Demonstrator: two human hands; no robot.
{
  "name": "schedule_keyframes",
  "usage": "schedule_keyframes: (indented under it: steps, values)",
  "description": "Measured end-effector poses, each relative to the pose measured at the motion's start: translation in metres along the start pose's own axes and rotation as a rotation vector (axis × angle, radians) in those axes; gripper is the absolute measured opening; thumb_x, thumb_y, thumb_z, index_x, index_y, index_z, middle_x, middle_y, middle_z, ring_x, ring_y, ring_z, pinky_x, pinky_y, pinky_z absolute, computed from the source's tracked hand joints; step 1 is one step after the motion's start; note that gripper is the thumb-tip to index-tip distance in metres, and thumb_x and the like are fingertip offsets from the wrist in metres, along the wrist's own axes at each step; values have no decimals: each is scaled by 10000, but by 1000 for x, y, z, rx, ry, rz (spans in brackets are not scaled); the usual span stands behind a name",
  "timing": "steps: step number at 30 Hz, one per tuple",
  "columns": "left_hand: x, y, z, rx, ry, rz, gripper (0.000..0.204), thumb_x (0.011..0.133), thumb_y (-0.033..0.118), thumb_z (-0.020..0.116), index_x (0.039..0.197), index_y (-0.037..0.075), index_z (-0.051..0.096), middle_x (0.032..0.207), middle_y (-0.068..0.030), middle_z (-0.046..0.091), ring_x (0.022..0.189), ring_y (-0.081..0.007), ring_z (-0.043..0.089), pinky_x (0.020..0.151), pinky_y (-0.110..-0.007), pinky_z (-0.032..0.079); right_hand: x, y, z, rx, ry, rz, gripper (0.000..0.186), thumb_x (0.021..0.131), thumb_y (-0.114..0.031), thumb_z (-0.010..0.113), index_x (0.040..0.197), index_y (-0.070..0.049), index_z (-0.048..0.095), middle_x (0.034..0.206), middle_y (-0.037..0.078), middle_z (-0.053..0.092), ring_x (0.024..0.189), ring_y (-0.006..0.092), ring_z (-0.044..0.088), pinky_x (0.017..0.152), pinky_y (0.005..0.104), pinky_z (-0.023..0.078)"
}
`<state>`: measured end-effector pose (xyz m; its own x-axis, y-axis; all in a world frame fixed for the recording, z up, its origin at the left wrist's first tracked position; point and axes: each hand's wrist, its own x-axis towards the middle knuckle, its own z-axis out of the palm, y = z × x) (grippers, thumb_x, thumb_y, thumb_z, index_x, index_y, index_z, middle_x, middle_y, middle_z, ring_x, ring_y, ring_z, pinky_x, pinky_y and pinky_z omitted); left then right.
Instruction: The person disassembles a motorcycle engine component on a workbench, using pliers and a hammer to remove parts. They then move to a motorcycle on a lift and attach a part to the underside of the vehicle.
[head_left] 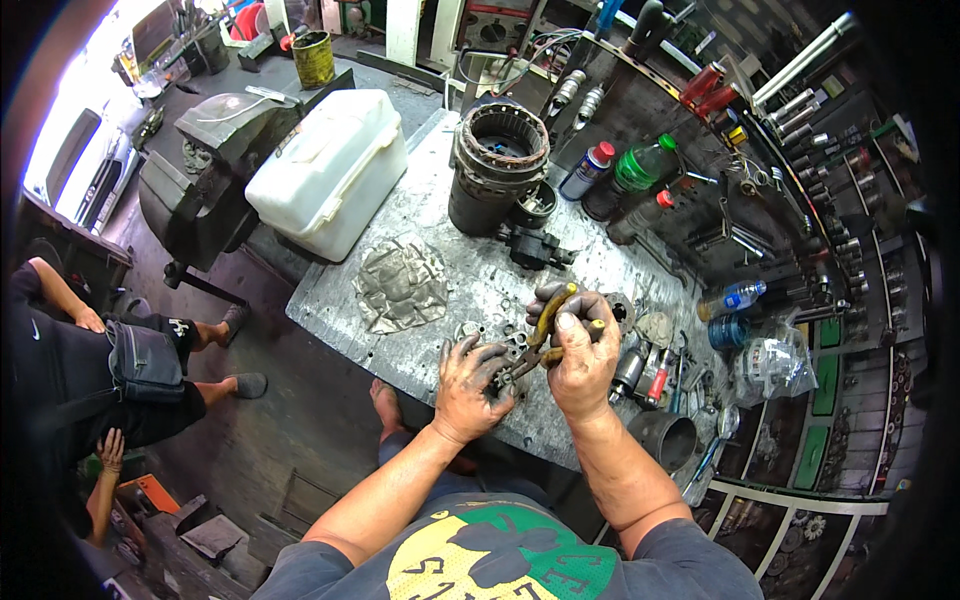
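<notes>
Wearing a dark shirt (500, 550) at six o'clock, nearest of all. Wrapping the right hand (580, 362) firmly around yellow-handled pliers (543, 325) just off the view's middle, at four o'clock, over the bench (340, 310). Holding the handles spread and pointing the nose toward eight, at a small part (505, 380) by the left hand (466, 390), at six. Curling left fingers and thumb about that part; being unable to tell whether pinching it or merely touching, or whether biting it with the pliers. Seeing a crumpled grey sheet (402, 283) lying at nine, a round housing (485, 195) standing at twelve, a green-capped bottle (638, 168) near two, a metal ring (648, 432) at four and a white box (325, 175) at ten.
</notes>
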<state>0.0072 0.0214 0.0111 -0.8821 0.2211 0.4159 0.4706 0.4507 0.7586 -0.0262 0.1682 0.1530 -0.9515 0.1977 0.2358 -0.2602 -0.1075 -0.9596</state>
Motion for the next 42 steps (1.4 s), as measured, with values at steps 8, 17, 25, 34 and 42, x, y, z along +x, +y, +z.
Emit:
schedule_keyframes:
  steps: [8,17,25,34,42]
  values:
    - [3,-1,-1,-66,-31,-13,428,759,295,799,1144,112,769,1288,-42,732,1339,-439,571,1171,-593,413,8,12,10,-141,40,28,101,1101,-111,580,1077,-28,527,1131,124,677,944,173,670,868,341,581]
    - [4,-2,1,-93,-33,-7,428,735,257,797,1119,73,756,1263,-81,720,1321,-423,578,1156,-613,419,66,66,14,-288,110,341,269,1082,-194,663,1299,-35,670,848,-18,603,659,82,559,570,268,481]
    - [3,-2,0,-48,-52,10,424,739,270,796,1108,67,750,1231,-94,721,1319,-421,579,1152,-630,415,86,108,22,-494,47,379,251,1044,-244,691,1126,-9,720,802,24,642,662,131,577,609,341,478]
    - [2,-2,-3,-48,-59,36,425,746,310,804,1102,83,754,1230,-77,722,1329,-413,576,1184,-666,374,88,124,36,-772,-31,581,477,1013,-310,712,1018,167,702,1071,389,733,1082,480,736,958,495,553]
    - [0,-4,-2,-50,-74,0,423,736,313,822,1093,93,767,1255,-62,722,1335,-396,581,1203,-666,367,104,114,26,-582,-136,764,414,1043,-316,722,1137,81,650,849,88,645,679,227,661,607,411,559]
